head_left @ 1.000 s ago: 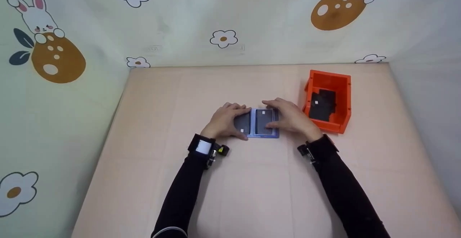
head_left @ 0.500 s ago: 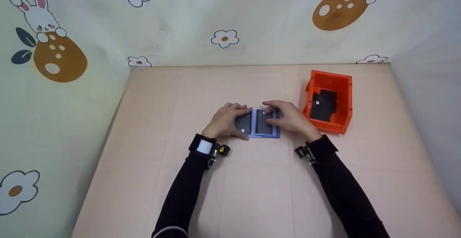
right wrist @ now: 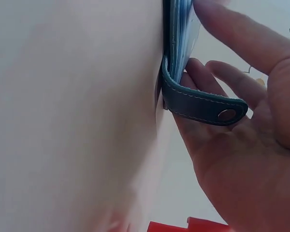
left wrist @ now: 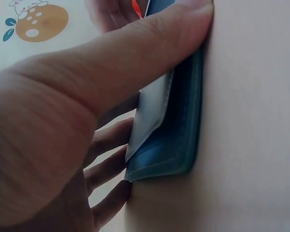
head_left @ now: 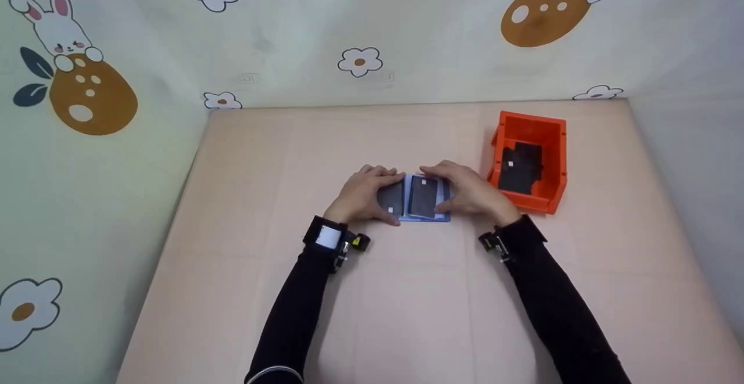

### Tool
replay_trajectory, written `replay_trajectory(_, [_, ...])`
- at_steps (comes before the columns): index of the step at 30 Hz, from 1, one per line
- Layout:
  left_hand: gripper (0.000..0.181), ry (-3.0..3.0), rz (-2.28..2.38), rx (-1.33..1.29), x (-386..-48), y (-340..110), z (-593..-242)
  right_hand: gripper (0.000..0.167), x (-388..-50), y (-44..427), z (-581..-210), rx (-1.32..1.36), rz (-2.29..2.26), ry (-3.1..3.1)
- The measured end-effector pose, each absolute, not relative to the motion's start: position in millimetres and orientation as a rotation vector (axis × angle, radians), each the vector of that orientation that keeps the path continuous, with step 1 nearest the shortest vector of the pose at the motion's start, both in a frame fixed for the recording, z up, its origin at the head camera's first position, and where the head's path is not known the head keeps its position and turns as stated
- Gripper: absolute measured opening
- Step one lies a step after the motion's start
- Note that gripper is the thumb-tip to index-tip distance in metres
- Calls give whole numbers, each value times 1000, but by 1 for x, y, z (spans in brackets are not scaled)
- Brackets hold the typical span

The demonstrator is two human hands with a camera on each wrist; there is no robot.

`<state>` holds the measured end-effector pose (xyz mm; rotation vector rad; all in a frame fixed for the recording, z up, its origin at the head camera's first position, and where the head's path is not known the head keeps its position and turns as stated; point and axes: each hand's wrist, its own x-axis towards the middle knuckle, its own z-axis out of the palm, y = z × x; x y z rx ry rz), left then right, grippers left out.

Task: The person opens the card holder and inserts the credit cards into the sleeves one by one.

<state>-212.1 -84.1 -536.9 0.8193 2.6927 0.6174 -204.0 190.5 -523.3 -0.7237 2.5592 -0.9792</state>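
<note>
A blue leather card holder lies spread open on the table, with dark cards behind clear sleeves on both sides. My left hand grips its left side, the thumb at the near edge and the fingers at the far edge. Over the right half, a sleeve page with a dark card, marked by a small white square, stands slightly tilted. The fingers of my right hand are at its far edge and the thumb at its right edge, pinching it. In the right wrist view a snap strap sticks out beside the palm.
An orange plastic bin stands at the right, just beyond the right hand, with several dark cards inside. A patterned curtain rises behind the table and along its sides.
The right thumb has slid off the card's face to its right edge. The right-hand page with its card has shifted slightly left and tilted. The left hand stays in place.
</note>
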Motion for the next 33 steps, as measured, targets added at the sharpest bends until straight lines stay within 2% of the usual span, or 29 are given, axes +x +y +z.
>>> replay_trajectory(11, [103,2701,642,812,-214,-84,-537,107,-202,178,-524,-713,-934,2588])
replay_trajectory(15, [103,2695,641,813,-214,-84,-537,111,-201,176,-526,-708,-982,2584])
replay_trajectory(26, [104,2691,651,814,-213,-86,-539,108,-202,175,-528,-694,-1037,2577])
replay_trajectory(33, [103,2687,650,805,-213,-85,-539,90,-206,176,-530,-572,-1234,2511])
